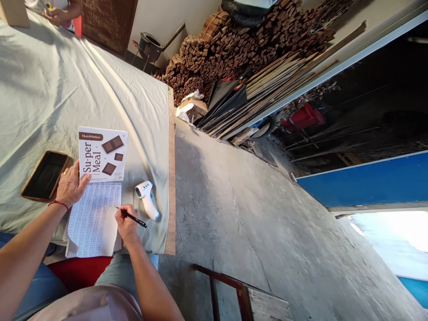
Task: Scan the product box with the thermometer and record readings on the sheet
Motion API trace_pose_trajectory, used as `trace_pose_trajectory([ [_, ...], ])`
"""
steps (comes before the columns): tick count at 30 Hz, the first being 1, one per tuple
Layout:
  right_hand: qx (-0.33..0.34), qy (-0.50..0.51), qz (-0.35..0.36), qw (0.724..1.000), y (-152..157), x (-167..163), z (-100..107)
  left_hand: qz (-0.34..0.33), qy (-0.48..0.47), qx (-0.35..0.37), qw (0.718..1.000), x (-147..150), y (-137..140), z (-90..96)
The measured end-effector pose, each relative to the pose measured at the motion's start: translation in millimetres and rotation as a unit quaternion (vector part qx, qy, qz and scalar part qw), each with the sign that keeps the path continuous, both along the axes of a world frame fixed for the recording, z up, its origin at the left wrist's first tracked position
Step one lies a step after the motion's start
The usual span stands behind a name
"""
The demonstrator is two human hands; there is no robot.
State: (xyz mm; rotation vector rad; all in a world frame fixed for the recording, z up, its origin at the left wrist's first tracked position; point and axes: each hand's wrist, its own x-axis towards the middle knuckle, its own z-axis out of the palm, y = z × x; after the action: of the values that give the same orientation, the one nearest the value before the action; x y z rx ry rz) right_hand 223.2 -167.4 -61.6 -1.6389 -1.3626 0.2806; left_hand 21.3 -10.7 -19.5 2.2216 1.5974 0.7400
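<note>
Head view: I see the right hand [127,228] pinching a black pen [136,219] over the right edge of the handwritten paper [93,218].
The left hand [69,186] lays its thumb on the lower left corner of a box [109,154]; whether its fingers clamp, I can't tell. I'd judge the pen light, stiff and smooth, best held near its tip, and the paper thin, easily creased, best held by its margins. I count one pen, one box, one phone [46,175], one thermometer [147,199]; the sheets I can't count.
</note>
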Motion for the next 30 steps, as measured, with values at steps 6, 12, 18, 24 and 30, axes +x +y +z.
trace_pose_trajectory([
  [6,0.006,0.01,0.001,1.0,-0.6,1.1,-0.5,-0.004,0.002,0.002,1.0,-1.3,0.1,-1.2],
  [12,0.011,-0.01,-0.008,1.0,0.1,-1.7,-2.3,0.002,0.009,-0.012,1.0,-0.3,-0.8,2.3],
  [18,0.015,-0.018,-0.003,1.0,-0.3,-0.9,-3.5,0.002,0.008,-0.013,1.0,0.2,-0.4,1.1],
  [24,0.018,-0.004,0.001,1.0,-1.4,0.1,-2.3,0.003,0.004,0.01,1.0,-0.3,0.2,-2.7],
  [30,0.021,-0.003,-0.03,0.999,-2.4,-0.5,0.3,0.008,0.023,-0.016,1.0,0.6,-0.5,0.5],
])
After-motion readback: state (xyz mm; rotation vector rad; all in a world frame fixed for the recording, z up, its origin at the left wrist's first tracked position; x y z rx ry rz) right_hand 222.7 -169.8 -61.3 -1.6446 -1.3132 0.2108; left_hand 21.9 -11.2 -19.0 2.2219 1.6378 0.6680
